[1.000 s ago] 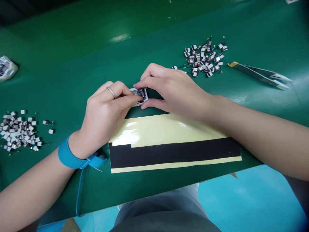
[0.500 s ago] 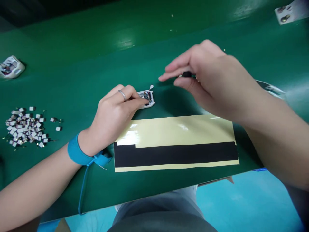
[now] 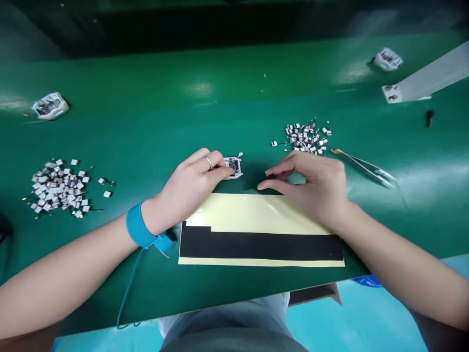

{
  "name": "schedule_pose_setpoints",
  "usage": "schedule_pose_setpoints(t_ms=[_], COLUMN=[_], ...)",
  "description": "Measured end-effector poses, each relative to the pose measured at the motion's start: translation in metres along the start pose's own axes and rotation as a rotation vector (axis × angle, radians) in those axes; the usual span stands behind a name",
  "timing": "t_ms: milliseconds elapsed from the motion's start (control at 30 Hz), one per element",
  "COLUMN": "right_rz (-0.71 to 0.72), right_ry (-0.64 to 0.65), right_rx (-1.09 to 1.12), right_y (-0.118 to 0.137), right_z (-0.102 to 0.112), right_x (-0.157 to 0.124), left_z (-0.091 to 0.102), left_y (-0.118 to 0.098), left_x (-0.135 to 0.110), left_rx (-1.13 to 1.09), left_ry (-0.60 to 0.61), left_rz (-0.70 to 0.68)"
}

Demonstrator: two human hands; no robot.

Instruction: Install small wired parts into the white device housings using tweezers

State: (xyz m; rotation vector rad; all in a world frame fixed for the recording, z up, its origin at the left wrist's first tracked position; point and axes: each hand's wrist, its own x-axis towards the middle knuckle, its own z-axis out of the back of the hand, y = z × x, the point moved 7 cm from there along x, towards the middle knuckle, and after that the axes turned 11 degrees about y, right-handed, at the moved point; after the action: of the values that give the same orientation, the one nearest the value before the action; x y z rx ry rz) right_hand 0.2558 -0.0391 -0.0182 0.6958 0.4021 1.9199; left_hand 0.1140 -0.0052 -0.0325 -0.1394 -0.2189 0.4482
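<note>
My left hand (image 3: 192, 183), with a ring and a blue wrist strap (image 3: 139, 227), is closed on a small white electronic unit (image 3: 234, 166) and pins it to the green table (image 3: 146, 122). My right hand (image 3: 311, 186) hovers low just right of the unit, thumb and fingers curled together in a loose pinch; what they hold, if anything, is too small to see. Below both hands lies a yellow backing sheet (image 3: 249, 212) with a black strip (image 3: 260, 247) across it.
A pile of small parts (image 3: 58, 186) lies at the left, another pile (image 3: 306, 137) behind my right hand, with metal tweezers (image 3: 364, 167) beside it. Two more white units (image 3: 49, 106) (image 3: 388, 58) rest farther back. A pale bar (image 3: 428, 78) juts in at the upper right.
My right hand left the unit, rose toward the right-hand pile, then came back down beside the unit. My left hand stayed on the unit. The camera tilted up, showing more of the table.
</note>
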Motion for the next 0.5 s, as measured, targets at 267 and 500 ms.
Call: schedule_pose_setpoints(t_ms=[267,500], right_rz=[-0.089,-0.081], right_ry=[0.025,-0.046], right_rx=[0.371,0.454], right_y=[-0.004,-0.006], right_z=[-0.009,-0.022], right_x=[0.015,0.023], left_z=[0.001,-0.001], left_y=[-0.002,-0.002], left_x=[-0.002,-0.002], left_rx=[0.061,0.078], left_ry=[0.003,0.027], left_rz=[-0.015,-0.003])
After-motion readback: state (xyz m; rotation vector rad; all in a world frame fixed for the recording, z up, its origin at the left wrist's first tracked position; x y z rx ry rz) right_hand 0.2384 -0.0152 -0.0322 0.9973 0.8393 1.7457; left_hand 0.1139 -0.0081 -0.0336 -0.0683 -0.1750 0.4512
